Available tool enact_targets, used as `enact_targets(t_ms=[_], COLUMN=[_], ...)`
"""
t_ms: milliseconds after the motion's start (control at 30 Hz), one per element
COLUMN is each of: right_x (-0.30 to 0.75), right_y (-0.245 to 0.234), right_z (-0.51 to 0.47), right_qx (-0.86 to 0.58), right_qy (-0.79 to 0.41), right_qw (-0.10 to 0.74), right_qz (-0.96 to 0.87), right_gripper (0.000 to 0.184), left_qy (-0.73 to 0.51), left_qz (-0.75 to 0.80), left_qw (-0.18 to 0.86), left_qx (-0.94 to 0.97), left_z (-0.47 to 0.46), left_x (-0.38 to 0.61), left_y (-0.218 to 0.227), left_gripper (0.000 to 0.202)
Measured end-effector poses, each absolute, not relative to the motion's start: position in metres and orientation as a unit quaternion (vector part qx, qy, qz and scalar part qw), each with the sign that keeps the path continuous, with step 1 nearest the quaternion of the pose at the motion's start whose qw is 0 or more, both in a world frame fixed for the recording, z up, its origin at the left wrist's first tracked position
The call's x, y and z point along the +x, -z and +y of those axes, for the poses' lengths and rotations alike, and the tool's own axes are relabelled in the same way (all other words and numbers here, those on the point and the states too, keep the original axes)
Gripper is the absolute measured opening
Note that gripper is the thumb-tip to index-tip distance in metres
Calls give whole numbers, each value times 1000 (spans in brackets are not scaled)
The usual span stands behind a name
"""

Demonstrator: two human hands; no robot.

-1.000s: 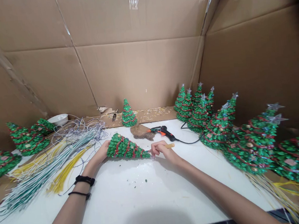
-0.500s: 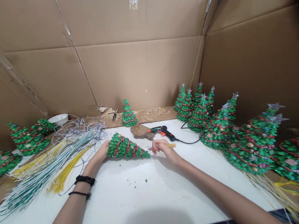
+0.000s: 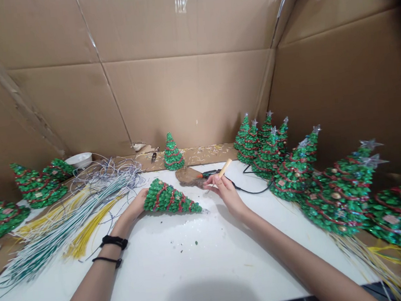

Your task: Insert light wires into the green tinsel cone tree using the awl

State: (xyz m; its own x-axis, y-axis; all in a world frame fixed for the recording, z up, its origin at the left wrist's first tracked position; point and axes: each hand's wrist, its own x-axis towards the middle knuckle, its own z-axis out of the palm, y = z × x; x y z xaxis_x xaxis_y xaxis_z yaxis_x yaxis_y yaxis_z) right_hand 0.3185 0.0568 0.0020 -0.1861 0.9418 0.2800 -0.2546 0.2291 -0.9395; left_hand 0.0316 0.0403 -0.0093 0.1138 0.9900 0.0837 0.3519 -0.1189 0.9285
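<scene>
My left hand (image 3: pixel 139 203) grips a small green Christmas tree (image 3: pixel 171 198) by its base, tilting it on its side over the white table (image 3: pixel 156 278). Red garland winds round this tree, and its tip, with a clear star, points right. A short, pale yellow stick (image 3: pixel 225 167) is pinched in my right hand (image 3: pixel 222 190), its free end pointing up and right. This hand is apart from the tree, just in front of a glue gun (image 3: pixel 211 173), which it partly covers. The gun's nozzle end rests at a brown lump (image 3: pixel 189 176).
Several star-topped trees (image 3: pixel 339 194) line the right side. One small tree (image 3: pixel 173 152) stands at the back near a cardboard wall (image 3: pixel 188 95). Bundles of white, green and yellow strands (image 3: pixel 73 224) lie left, by a white bowl (image 3: pixel 79 160). The gun's black cord (image 3: pixel 256 191) runs right.
My right hand has moved away from the tree's tip, up towards the glue gun. The stick in it has swung from level to upright-slanted. The left hand and tree stay put.
</scene>
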Motion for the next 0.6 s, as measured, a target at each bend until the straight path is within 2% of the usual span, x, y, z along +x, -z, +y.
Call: enact_targets(t_ms=[100,267,467,600], right_x=[317,315,311,310], right_y=[0,5,-6,-6], right_z=[56,56,46,42], right_qx=[-289,-311,-324,-316], right_qy=[-593,-606,-523,-488], right_qw=[547,528,521,514], right_qz=[-515,-506,-591,-631], right_gripper=[39,40,41,33], left_qy=[-390,-392,-385,-380], left_qz=[521,521,522,532], left_qw=[376,368,372,364], left_qx=[659,663,664,663], left_z=[42,41,41,41], left_x=[29,28,29,29], left_y=[12,14,11,11], left_gripper=[24,24,25,28])
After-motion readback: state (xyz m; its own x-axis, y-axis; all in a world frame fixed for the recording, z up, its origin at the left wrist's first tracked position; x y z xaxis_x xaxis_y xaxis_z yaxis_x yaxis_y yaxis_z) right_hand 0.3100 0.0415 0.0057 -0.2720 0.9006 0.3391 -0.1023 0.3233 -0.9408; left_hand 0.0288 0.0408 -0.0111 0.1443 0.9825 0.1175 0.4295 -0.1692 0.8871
